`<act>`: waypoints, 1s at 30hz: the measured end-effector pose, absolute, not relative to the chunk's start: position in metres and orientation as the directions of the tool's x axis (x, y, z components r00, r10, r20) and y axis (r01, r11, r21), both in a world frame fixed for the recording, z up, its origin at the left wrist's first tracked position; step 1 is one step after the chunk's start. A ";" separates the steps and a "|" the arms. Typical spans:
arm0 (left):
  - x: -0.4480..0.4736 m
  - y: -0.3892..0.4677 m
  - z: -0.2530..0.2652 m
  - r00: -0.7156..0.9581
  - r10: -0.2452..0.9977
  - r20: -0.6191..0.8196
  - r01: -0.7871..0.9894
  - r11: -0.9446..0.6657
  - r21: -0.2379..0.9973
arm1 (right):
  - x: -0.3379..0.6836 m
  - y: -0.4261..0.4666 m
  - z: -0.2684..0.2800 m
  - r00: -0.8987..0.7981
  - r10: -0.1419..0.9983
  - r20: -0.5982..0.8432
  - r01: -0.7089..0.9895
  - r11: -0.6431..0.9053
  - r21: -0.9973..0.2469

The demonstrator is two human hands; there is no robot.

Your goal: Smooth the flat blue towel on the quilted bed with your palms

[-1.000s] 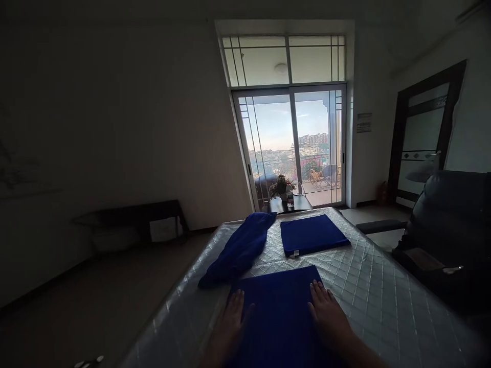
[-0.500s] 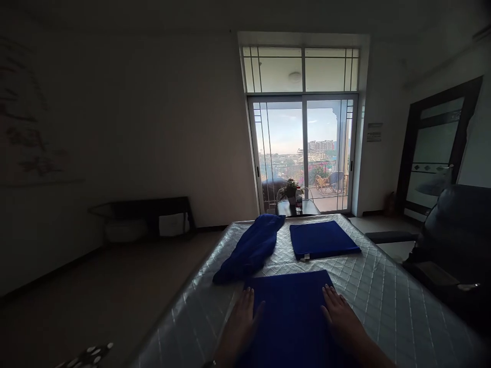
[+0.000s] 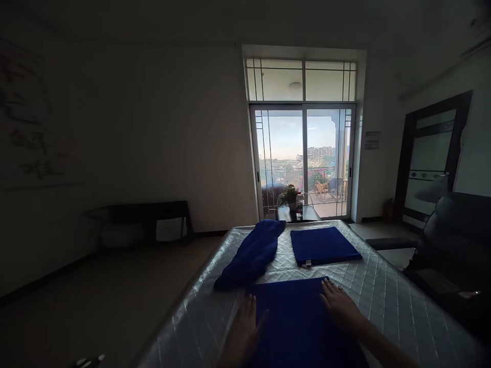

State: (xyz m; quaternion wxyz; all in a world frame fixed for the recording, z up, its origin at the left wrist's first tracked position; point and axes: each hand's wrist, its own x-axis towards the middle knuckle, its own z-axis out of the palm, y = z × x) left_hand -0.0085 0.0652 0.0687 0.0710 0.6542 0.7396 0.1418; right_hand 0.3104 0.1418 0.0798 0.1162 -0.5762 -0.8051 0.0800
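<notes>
A flat, dark blue cloth (image 3: 291, 322) lies squared on the table in front of me. Along its left edge rests my left hand (image 3: 245, 327), fingers stretched out and thumb spread over the fabric. My right hand (image 3: 341, 304) lies flat at the far right corner of the same cloth, fingers extended and slightly apart. Beyond it is a neatly folded blue cloth (image 3: 324, 245) with a small white tag at its near edge. To the left, a crumpled blue cloth (image 3: 251, 255) lies loosely bunched, close to the far left corner of the flat one.
The table wears a shiny silver quilted cover (image 3: 387, 301). A dark chair (image 3: 448, 245) stands at the right. Past the far edge, a small table holds a potted plant (image 3: 291, 195) and a bottle (image 3: 299, 204), before a sliding glass door (image 3: 284, 138). A dark low bench (image 3: 141, 217) is by the left wall.
My right hand has slid forward to the far right corner of the flat cloth. The left hand stays by the left edge. The view has tilted up slightly.
</notes>
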 end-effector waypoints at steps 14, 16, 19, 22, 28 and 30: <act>-0.009 0.069 0.066 -0.134 0.990 0.044 0.963 0.120 0.243 | 0.300 0.164 0.069 -0.264 0.950 0.165 0.898 0.305 -0.318; -0.009 0.071 0.065 -0.145 0.988 0.050 0.964 0.130 0.234 | 0.300 0.162 0.072 -0.262 0.951 0.165 0.894 0.304 -0.329; -0.014 0.074 0.058 -0.159 0.983 0.090 0.965 0.135 0.224 | 0.301 0.160 0.076 -0.261 0.952 0.158 0.882 0.302 -0.362; -0.022 0.080 0.049 -0.184 0.978 0.099 0.968 0.163 0.189 | 0.303 0.159 0.076 -0.267 0.950 0.164 0.861 0.311 -0.402; 0.002 0.094 0.050 -0.117 0.989 0.093 0.989 0.107 0.102 | 0.305 0.161 0.070 -0.260 0.948 0.185 0.834 0.317 -0.452; 0.036 0.098 0.057 0.028 0.995 0.096 0.990 -0.041 0.138 | 0.305 0.163 0.068 -0.263 0.945 0.195 0.828 0.325 -0.457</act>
